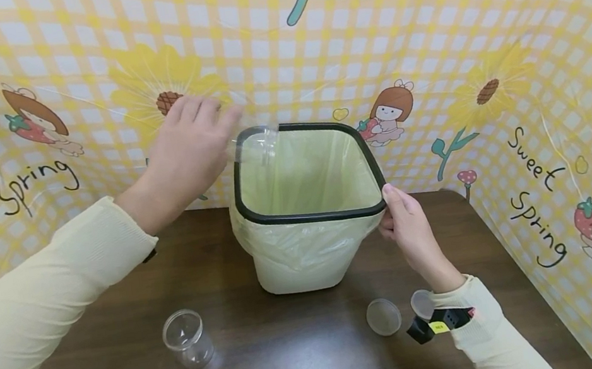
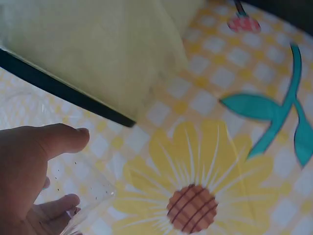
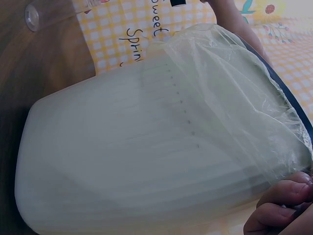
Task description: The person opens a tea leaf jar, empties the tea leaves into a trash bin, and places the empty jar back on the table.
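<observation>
My left hand (image 1: 189,146) grips a clear plastic jar (image 1: 265,143) on its side, with the jar's end reaching over the left part of the bin's black rim. Small dark specks show on the jar (image 2: 80,183) in the left wrist view, between thumb and fingers. The trash bin (image 1: 298,273) is pale, lined with a thin yellowish bag (image 1: 304,240) folded over its outside, and tilts on the table. At its right corner my right hand (image 1: 407,219) holds the rim, thumb on top and fingers curled beneath; those fingers (image 3: 281,196) also show in the right wrist view.
A second clear jar (image 1: 188,341), lidless, stands on the dark wooden table (image 1: 277,366) at front left. Two round translucent lids, one (image 1: 383,317) left of the other (image 1: 422,304), lie near my right wrist. Checked yellow cloth (image 1: 276,53) hangs behind the bin and along both sides.
</observation>
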`<state>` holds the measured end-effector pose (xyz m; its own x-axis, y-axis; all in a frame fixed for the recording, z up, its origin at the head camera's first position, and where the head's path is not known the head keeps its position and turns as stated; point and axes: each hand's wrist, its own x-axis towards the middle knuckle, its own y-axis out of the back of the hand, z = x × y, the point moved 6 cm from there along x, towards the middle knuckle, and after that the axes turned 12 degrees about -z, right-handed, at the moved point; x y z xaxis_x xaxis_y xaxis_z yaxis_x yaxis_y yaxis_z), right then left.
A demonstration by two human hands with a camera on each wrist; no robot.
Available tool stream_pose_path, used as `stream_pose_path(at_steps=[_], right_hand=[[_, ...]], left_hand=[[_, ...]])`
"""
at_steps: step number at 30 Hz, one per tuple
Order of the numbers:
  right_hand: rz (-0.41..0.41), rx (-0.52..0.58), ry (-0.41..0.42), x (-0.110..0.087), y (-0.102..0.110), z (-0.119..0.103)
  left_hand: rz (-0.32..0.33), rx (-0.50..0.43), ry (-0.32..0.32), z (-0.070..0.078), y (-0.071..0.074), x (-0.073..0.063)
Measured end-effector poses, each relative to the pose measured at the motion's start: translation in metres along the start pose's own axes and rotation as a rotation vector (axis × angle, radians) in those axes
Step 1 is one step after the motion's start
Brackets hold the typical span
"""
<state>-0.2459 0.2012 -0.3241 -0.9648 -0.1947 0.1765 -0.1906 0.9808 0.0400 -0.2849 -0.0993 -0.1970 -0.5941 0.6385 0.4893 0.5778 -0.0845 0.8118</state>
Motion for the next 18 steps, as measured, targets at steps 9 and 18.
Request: stream_pose_path(at_steps=[9,18], right_hand=[[-0.013,-0.002,0.011,0.0,0.001,0.0],[-0.015,0.004,0.016,0.0,0.0,0.0]], left_hand=[[-0.144,-0.246,0.136,-0.014,-0.006,-0.007],[-0.183,-0.367,0.253,-0.028,-0.005,-0.022]])
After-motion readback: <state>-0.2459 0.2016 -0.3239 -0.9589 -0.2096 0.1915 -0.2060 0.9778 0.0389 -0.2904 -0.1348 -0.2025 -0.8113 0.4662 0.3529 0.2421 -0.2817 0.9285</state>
